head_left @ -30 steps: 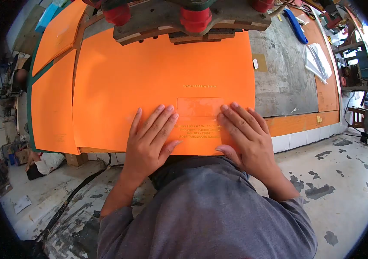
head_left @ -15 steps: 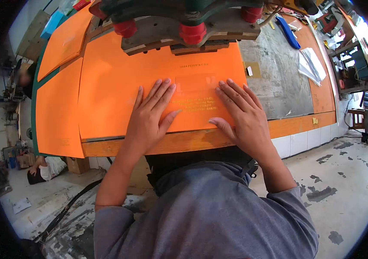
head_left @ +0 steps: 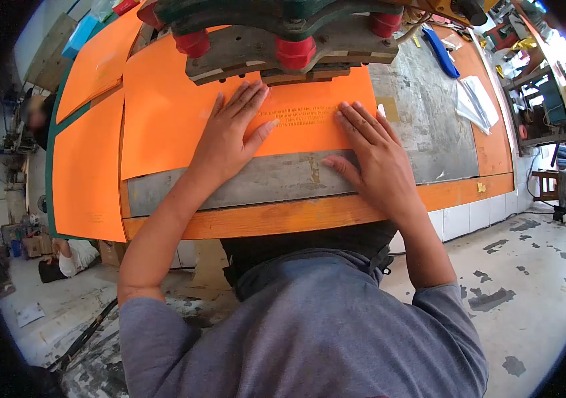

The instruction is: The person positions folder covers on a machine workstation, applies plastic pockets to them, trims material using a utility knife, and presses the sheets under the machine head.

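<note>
A large orange sheet (head_left: 163,113) lies on the grey metal plate (head_left: 243,182), its back part under the press head (head_left: 289,46). Gold lettering shows on the sheet between my hands. My left hand (head_left: 233,129) rests flat on the sheet with its fingers spread, the fingertips close to the front of the press. Flat near the sheet's right edge is my right hand (head_left: 376,152), fingers apart, its thumb over the bare plate in front of the sheet. Neither hand grips anything.
More orange sheets (head_left: 87,172) lie at the left on a green surface. A blue tool (head_left: 442,52) and clear plastic strips (head_left: 476,105) are at the right. The table's wooden front edge (head_left: 276,217) runs before my body. Another person (head_left: 74,257) is low at the far left.
The orange sheet has slid away from me, further under the press, and both hands have moved forward with it. A strip of metal plate now shows in front of it.
</note>
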`<move>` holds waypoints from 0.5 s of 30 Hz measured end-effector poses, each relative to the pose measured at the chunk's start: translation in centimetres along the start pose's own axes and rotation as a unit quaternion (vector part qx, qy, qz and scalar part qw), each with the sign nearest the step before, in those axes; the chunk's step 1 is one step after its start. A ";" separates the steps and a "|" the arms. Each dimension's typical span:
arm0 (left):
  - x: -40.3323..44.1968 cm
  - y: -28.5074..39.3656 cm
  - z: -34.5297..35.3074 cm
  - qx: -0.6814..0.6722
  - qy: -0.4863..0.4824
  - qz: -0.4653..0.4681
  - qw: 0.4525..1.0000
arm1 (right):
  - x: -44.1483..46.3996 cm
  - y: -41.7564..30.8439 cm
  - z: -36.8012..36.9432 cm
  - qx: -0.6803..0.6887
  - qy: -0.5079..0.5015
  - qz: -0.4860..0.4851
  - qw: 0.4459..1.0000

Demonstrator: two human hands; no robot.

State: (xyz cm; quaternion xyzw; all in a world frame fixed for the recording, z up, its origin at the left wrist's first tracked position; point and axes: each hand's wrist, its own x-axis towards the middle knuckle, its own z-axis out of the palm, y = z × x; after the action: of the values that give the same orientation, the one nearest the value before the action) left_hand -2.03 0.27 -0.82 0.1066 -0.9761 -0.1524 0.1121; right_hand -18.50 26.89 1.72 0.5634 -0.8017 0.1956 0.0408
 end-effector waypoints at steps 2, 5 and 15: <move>0.0 -0.3 0.3 0.008 0.015 -0.004 1.000 | 0.3 0.2 0.3 -0.003 -0.004 -0.001 1.000; 0.4 -0.7 0.6 0.026 0.039 -0.002 0.999 | 0.6 0.2 0.7 0.005 -0.003 0.007 1.000; 1.1 -1.2 1.1 0.056 0.060 -0.008 0.997 | 1.4 -0.5 0.9 -0.031 -0.021 0.039 0.999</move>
State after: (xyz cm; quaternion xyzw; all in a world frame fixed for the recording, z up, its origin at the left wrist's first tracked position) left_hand -3.16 -0.83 -1.98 0.1291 -0.9739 -0.0918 0.1628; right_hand -18.42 25.22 1.39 0.5342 -0.8294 0.1601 0.0332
